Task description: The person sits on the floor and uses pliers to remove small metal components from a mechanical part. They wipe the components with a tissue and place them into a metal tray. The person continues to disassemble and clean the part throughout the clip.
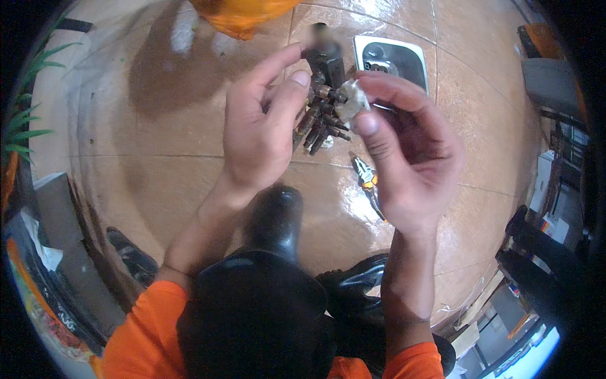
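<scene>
A dark metal part (322, 120) with several short stubs sticking out sits between my hands, above the tiled floor. My left hand (260, 126) is closed around its left side, with the thumb and index finger near its upper body; the other fingertips are partly hidden. Pinched between thumb and fingers of my right hand (413, 142) is a crumpled white wad (353, 104), perhaps cloth or tissue. The wad touches or nearly touches the end of one stub. Pliers (368, 180) with orange and black handles lie on the floor below the part.
Beyond my right hand stands a white-rimmed tray (413, 50) with small dark pieces in it. Something orange (243, 16) lies at the far edge. A dark shoe (132, 256) is at left, and green leaves (25, 120) border the far left. Shelving with boxes lines the right.
</scene>
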The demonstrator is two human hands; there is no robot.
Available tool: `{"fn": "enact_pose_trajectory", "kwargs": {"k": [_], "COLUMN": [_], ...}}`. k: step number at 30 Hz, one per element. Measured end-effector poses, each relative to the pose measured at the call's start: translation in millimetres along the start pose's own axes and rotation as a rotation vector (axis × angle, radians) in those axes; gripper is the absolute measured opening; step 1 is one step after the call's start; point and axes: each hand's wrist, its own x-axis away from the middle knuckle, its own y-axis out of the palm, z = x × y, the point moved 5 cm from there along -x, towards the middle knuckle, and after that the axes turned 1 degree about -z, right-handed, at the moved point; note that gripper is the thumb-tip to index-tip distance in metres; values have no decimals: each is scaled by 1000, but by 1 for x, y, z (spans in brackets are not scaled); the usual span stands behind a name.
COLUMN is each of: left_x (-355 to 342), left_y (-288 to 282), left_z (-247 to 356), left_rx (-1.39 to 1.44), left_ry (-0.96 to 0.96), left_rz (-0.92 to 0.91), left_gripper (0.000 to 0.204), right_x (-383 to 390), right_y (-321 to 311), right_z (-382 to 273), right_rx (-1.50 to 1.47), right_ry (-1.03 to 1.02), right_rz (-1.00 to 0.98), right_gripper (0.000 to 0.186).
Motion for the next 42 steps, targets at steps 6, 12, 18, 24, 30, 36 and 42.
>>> {"fn": "enact_pose_trajectory", "kwargs": {"k": [6,12,18,24,30,36,42], "left_x": [15,23,29,35,34,32,32], "left_y": [22,33,48,60,63,69,64], "left_z": [3,-2,-4,-13,-11,-13,-6], "left_rx": [16,59,19,-4,-236,-342,-612], "left_ry": [-3,-43,-97,-79,-35,70,436], "left_rz": [-79,-127,-191,-158,-149,-154,-191], "left_gripper": [37,35,32,32,32,31,32], "right_x": [21,41,45,50,43,37,48], "right_y": [-10,-13,-24,-26,-29,-34,-36], "right_z": [-5,-12,-11,1,6,26,51], "right_rx": [321,511,774,818,933,687,-381], "right_ry": [-231,-411,-477,-425,-337,81,976], "right_rz": [99,198,120,192,142,201,99], "right_gripper": [37,43,33,32,17,13,23]}}
